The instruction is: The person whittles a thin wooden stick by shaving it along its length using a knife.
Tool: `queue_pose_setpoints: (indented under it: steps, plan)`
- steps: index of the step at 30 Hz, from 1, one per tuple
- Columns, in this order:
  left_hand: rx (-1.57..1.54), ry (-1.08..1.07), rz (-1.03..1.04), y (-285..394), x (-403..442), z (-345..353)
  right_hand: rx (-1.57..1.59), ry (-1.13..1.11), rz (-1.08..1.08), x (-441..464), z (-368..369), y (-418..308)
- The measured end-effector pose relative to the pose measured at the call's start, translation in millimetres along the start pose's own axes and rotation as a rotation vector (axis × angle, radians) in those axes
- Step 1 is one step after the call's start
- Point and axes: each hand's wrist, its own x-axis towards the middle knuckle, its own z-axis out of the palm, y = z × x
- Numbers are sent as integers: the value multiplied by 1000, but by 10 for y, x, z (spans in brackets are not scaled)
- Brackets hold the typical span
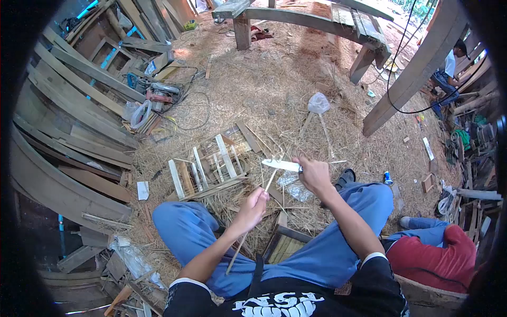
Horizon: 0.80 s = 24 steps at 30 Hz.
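Note:
My left hand [250, 211] is closed around a thin wooden stick [270, 180], which slants from over my lap up and away from me. My right hand [315, 175] grips a knife [281, 165]. Its broad, pale blade points left and lies across the upper end of the stick. A slim rod [339, 161] shows just right of my right fist; whether it belongs to the knife cannot be made out. Below the hands, between my legs, sits a wooden frame [285, 232] with slats. Left of the blade lies a slatted wooden piece [224, 156] on the floor.
Shavings cover the ground. Power tools [161, 95] with cables lie at the left, beside stacked planks [74, 116]. A wooden bench [296, 17] stands ahead, a slanting post [406, 79] at right. One person in red [433, 256] is close at right; another [449, 74] sits farther back.

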Motion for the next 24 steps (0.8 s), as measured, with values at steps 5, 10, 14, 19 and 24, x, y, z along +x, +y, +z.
queue_pose_setpoints:
  steps: [5, 10, 14, 19, 24]
  plan:
    - [68, -14, 43, -23, 3, 68, 49, -54, 55, 108, -74, -23]
    - [108, -9, 40, 1, 123, 48, -5, 48, 24, 146, -18, 45]
    - [127, -1, 86, -106, 101, 82, -90, 40, -57, 153, -105, 28]
    - [153, 44, 81, -83, 152, 81, -50, -4, 14, 193, 16, 31]
    - [187, 47, 75, -6, 121, 60, -49, -54, 27, 316, -84, 174]
